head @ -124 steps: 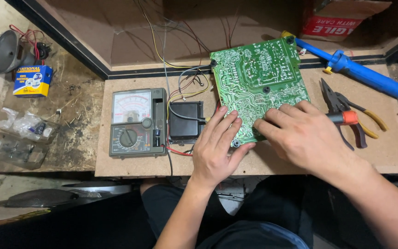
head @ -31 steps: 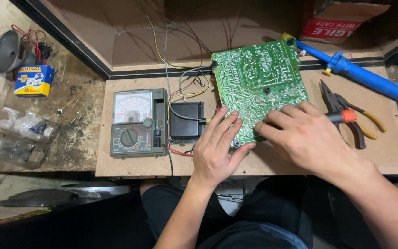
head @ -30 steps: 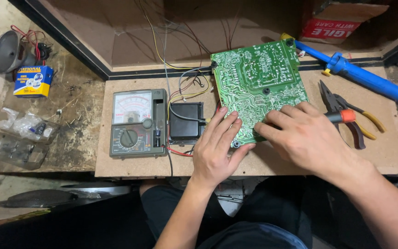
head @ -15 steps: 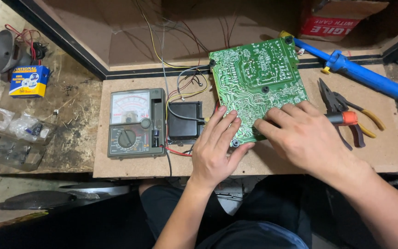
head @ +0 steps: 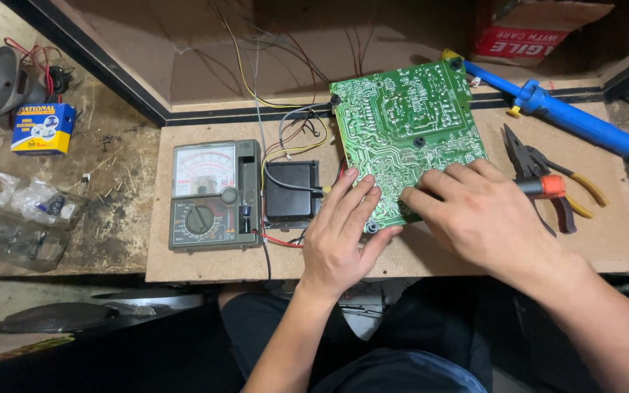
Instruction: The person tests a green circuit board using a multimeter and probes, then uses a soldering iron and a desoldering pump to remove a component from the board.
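At frame centre, left hand (head: 340, 236) and right hand (head: 485, 215) lie flat, ungripped, on the circuit board (head: 409, 124): stiff, light, fragile; hold by its edges.

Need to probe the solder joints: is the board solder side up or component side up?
Solder side up: the board shows green traces and solder points, no components.

A small blue-and-yellow box (head: 42, 129) sits far left on the floor, a red-labelled cardboard box (head: 525, 33) beyond the tabletop's far right corner.
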